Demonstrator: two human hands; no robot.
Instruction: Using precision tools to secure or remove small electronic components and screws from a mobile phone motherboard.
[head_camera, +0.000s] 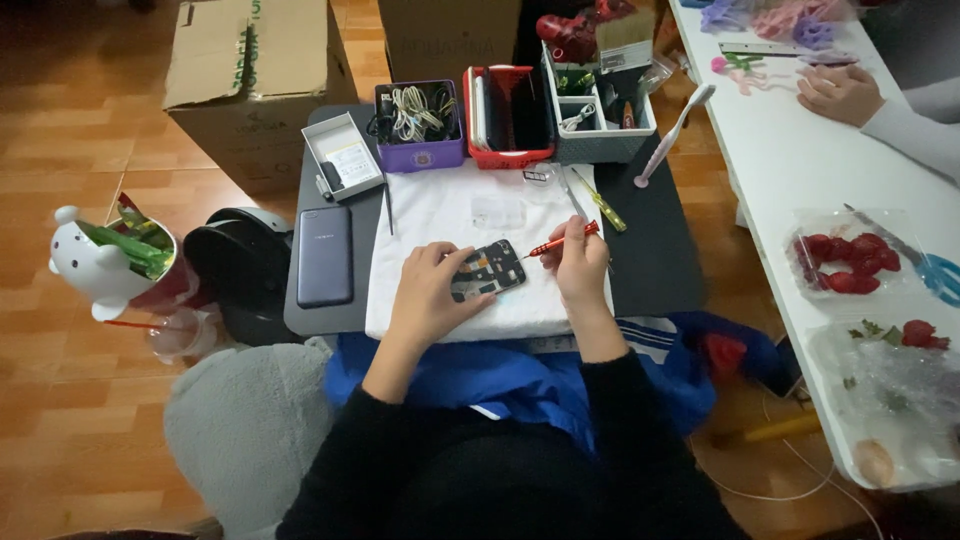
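Bins (512, 118) behind opened phone (487, 270)

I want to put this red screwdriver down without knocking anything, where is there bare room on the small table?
The dark table is bare right of the white cloth, below the pink-handled tool. The cloth's left part, between the black pen and the left hand, is free. The bins at the back are crowded, as is the middle round the opened phone and right hand.

Purple cable box (418, 125), red tray (510, 115), strawberries (848, 262), cardboard box (250, 80), bear-shaped cup (95, 265)
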